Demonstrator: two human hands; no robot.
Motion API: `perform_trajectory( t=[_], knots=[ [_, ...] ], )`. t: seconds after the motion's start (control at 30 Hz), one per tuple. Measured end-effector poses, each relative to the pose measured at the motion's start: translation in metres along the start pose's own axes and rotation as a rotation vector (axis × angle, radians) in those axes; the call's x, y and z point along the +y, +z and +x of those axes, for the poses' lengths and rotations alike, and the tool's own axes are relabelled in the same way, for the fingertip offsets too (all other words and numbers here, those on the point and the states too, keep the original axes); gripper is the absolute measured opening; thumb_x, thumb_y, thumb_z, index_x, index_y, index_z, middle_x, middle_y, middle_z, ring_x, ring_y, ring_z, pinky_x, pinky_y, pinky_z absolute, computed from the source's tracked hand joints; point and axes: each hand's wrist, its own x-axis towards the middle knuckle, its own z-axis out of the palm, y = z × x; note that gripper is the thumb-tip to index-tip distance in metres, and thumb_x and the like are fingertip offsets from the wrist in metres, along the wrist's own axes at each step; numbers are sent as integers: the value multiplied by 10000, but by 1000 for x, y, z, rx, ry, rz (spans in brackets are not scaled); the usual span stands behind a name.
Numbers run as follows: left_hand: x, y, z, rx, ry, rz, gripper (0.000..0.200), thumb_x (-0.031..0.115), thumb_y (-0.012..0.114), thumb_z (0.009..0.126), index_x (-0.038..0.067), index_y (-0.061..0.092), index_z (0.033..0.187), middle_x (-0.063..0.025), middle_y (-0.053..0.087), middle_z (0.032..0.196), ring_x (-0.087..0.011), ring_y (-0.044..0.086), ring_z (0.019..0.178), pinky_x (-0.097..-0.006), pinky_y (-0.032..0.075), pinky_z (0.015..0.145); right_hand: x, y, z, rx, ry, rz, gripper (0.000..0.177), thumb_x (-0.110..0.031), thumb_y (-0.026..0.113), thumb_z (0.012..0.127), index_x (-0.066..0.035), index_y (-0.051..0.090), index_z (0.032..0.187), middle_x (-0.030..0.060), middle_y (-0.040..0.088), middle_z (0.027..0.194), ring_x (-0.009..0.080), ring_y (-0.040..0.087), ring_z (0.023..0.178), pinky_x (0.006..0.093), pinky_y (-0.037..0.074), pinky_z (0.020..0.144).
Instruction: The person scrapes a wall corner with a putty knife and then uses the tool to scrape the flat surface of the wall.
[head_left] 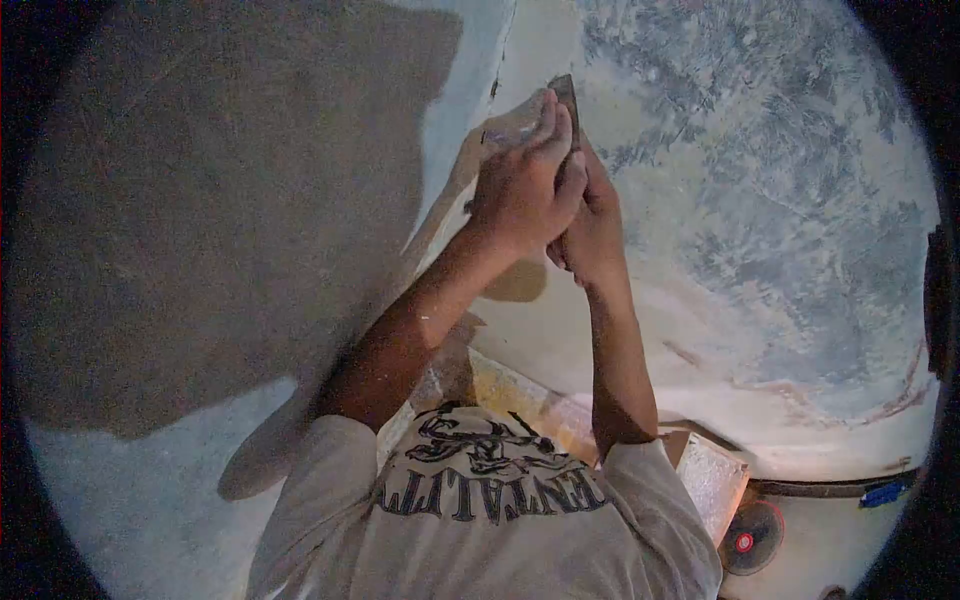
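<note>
Both hands are raised together in front of a wall corner, around a flat, narrow, dark-edged tool (566,100) that looks like a scraper. My left hand (522,195) is closed on it, with its fingers stretched up along its side. My right hand (592,225) sits just behind and to the right, fingers wrapped round the tool's lower part. The tool's handle is hidden by the hands. Its upper end points at the pale wall strip (548,40) beside the corner; whether it touches is hard to tell.
A thin crack (497,75) runs along the corner. The right wall (760,200) has blotchy grey and white patches, and a large shadow (220,200) covers the left wall. Low at right are a pale block (715,480), a dark disc with a red centre (752,540) and a blue object (885,493).
</note>
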Motion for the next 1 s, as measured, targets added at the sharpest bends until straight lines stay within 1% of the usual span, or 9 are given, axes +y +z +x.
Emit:
perform_trajectory(
  t=[0.1,0.23,0.33,0.4,0.47,0.67,0.8,0.9,1.0],
  knots=[
    [3,-1,3,-17,-46,-21,580,245,516,913,-165,462,1319,-383,412,1394,-434,621,1093,-459,522,919,6,0,-2,12,0,13,445,-235,400,1062,-192,388,1505,-17,580,707,30,381,410,211,289,344],
    [4,1,-6,-48,-13,2,591,242,515,913,-160,439,1340,-374,413,1400,-435,627,1080,-460,532,905,-35,2,-16,39,225,67,443,-221,395,1062,-189,389,1504,-18,583,709,28,393,411,209,293,341],
    [6,-7,-1,-82,-112,-122,603,246,518,911,-159,427,1348,-377,411,1399,-440,625,1079,-462,529,913,-17,2,-11,24,145,29,439,-202,393,1065,-160,395,1501,-1,635,806,28,439,459,210,348,382],
    [8,-4,-1,-89,-125,-99,604,248,521,908,-160,431,1344,-380,410,1397,-442,627,1074,-464,524,920,34,-2,8,79,-275,-111,443,-198,407,1060,-140,396,1499,7,653,876,26,448,483,211,366,411],
    [8,-1,-3,-76,-101,-73,606,247,525,902,-160,433,1342,-382,409,1396,-446,628,1068,-467,520,925,48,-7,12,92,-452,-190,446,-193,416,1056,-120,397,1496,25,663,972,39,494,560,215,408,476],
    [-1,1,2,-5,-44,-12,599,233,531,887,-163,449,1330,-379,410,1398,-454,609,1105,-477,499,957,9,-1,1,25,-72,-168,458,-182,433,1045,-89,397,1492,82,617,1258,132,619,973,252,514,771],
    [-1,1,-4,-2,-20,-4,594,233,528,886,-161,458,1324,-380,408,1398,-448,595,1134,-475,492,967,8,4,-4,44,-103,-25,466,-191,450,1040,-93,396,1492,75,641,1191,112,622,846,239,506,682],
    [-2,-2,-1,-18,-65,-74,593,232,523,889,-157,453,1332,-379,405,1400,-449,577,1159,-473,478,988,11,14,4,126,-371,-235,467,-176,460,1034,-97,399,1491,77,643,1190,116,627,845,244,512,678],
    [3,-3,-3,-48,-102,-96,582,225,517,893,-154,458,1331,-370,414,1400,-455,541,1205,-470,447,1027,6,7,-5,77,-211,-79,451,-144,452,1023,-37,415,1460,158,548,1357,235,543,1159,332,427,952]
  ],
)
